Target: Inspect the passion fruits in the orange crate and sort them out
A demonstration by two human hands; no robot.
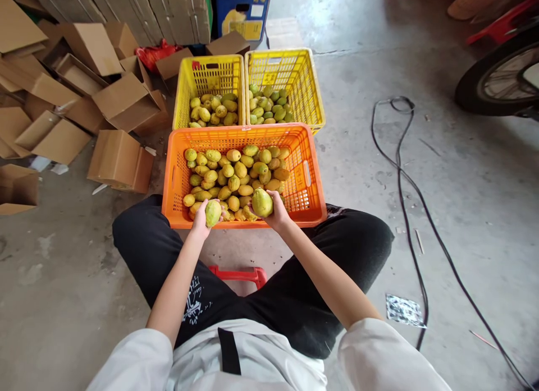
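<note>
One longer fruit (213,213) and one rounder fruit (262,202) sit in the curled fingers of left hand (201,219) and right hand (278,212) respectively, by the orange crate (309,205), seemingly set close for easy reach.

Orange crate (303,150); yellow-green fruits (263,203); black trousers (145,239)

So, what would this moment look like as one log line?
left hand: holding yellow-green fruit | right hand: holding second fruit | orange crate: fruit pile inside | two yellow crates beyond it: more fruit
</note>
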